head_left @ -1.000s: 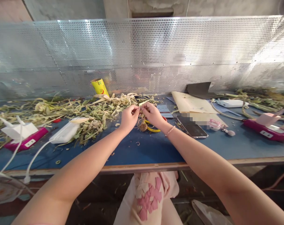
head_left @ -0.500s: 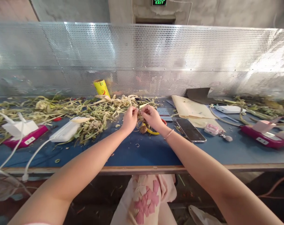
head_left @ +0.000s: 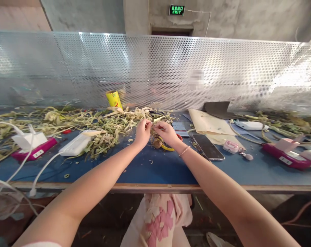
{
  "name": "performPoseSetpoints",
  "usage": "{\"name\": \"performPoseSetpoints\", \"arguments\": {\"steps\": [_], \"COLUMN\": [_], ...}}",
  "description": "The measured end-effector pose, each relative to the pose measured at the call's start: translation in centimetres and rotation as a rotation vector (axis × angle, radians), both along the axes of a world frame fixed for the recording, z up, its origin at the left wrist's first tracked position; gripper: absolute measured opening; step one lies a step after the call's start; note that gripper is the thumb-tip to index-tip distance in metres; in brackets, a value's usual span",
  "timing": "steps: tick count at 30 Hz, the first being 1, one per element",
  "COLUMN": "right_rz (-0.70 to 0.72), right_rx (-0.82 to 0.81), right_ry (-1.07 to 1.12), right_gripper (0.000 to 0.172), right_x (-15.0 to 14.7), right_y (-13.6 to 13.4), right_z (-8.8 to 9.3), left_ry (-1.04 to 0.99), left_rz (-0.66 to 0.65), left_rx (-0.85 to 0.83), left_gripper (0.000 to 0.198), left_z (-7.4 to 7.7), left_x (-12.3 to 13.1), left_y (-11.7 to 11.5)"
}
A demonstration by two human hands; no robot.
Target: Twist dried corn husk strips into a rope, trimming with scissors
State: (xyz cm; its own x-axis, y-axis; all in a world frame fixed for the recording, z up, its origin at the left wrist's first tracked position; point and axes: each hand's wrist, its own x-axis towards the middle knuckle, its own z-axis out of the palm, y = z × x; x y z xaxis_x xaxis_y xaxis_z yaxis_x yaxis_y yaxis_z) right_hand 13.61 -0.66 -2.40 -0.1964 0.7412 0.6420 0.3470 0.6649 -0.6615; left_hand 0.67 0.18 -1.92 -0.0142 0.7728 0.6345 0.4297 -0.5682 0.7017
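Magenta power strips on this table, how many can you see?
2: one power strip at the far left, with a white adapter on top; another power strip at the far right, with a pink adapter. More could be hidden.

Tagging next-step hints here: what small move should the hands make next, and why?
Probably ease the right hand slightly rightward, with the left hand steady. Both look pinched and nearly meet, hiding what lies between; a pale strip shows just behind. A small gap might reveal what they hold, if anything.
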Motion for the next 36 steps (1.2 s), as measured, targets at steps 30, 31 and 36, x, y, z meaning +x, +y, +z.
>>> {"name": "performPoseSetpoints", "arguments": {"steps": [30, 31, 36], "right_rz": [-0.092, -0.074, 0.030], "right_rx": [0.042, 0.058, 0.132], "right_ry": [-0.035, -0.049, -0.141], "right_gripper": [0.012, 0.014, 0.019], "right_x": [1.2, 1.2, 1.1], "right_y": [-0.5, -0.6, -1.1], "right_z": [1.7, 1.7, 2.0], "left_ry": [-0.466, -0.504, -0.625], "left_rz": [-0.335, -0.344, -0.359], "left_rx": [-0.349, -0.370, -0.471], "left_gripper": [0.016, 0.015, 0.016], "left_z": [0.4, 0.4, 0.4], "left_x": [-0.4, -0.4, -0.6], "left_y": [0.6, 0.6, 0.8]}}
